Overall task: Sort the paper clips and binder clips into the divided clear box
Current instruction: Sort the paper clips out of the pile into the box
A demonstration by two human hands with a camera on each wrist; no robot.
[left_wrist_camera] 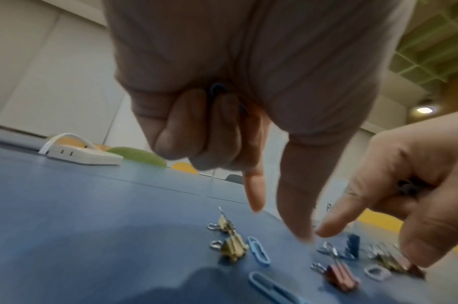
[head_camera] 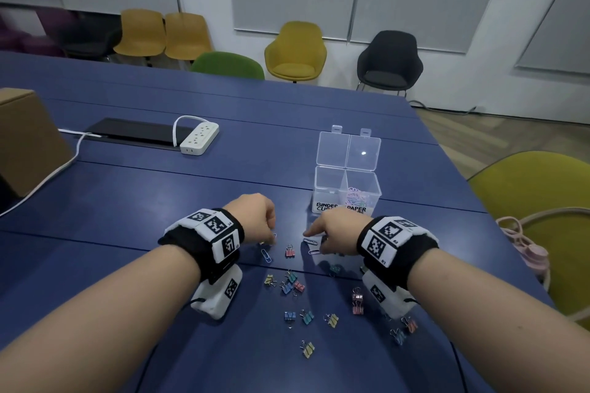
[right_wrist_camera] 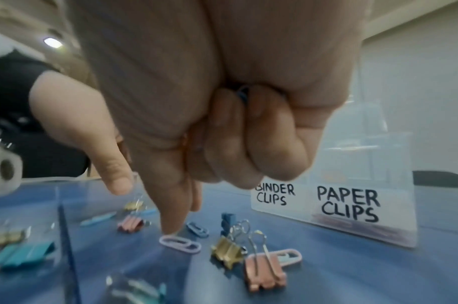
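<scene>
The clear divided box (head_camera: 346, 191) stands open ahead of my right hand, labelled BINDER CLIPS on the left and PAPER CLIPS (right_wrist_camera: 348, 205) on the right; pastel paper clips (head_camera: 356, 198) lie in the right compartment. My left hand (head_camera: 258, 217) holds a blue paper clip (left_wrist_camera: 217, 89) under its curled fingers, with index and thumb pointing down at the table. My right hand (head_camera: 332, 226) also holds a blue paper clip (right_wrist_camera: 242, 95) in its curled fingers, and its thumb tip touches a pale paper clip (right_wrist_camera: 179, 243) on the table. Loose paper clips (head_camera: 266, 255) and coloured binder clips (head_camera: 290, 251) lie scattered around both hands.
A white power strip (head_camera: 199, 139) with its cable and a black panel (head_camera: 137, 132) lie at the far left of the blue table (head_camera: 159, 195). A cardboard box (head_camera: 25, 140) stands at the left edge. Several chairs (head_camera: 297, 51) line the wall; a yellow-green chair (head_camera: 536, 201) is at the right.
</scene>
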